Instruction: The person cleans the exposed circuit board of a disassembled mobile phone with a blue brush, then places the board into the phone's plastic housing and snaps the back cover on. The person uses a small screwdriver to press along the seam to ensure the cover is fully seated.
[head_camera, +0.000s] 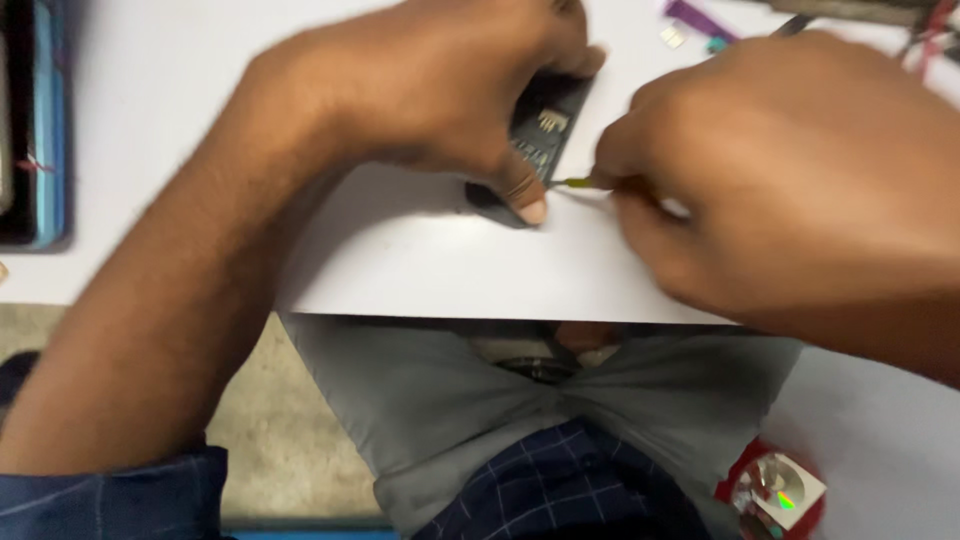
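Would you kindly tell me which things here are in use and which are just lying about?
In use: left hand holding the dark circuit board; right hand with a thin tool.

Lying about: purple piece, blue-edged case, shiny disc.

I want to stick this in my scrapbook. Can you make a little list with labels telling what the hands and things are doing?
Left hand: presses down a small dark circuit board, thumb at its lower edge
Right hand: pinches a thin tool, tip touching the board
Surface: white table
Far left: dark flat thing with blue edge
Top right: small purple piece, too blurred to tell
Clothing: grey trousers, blue checked shirt
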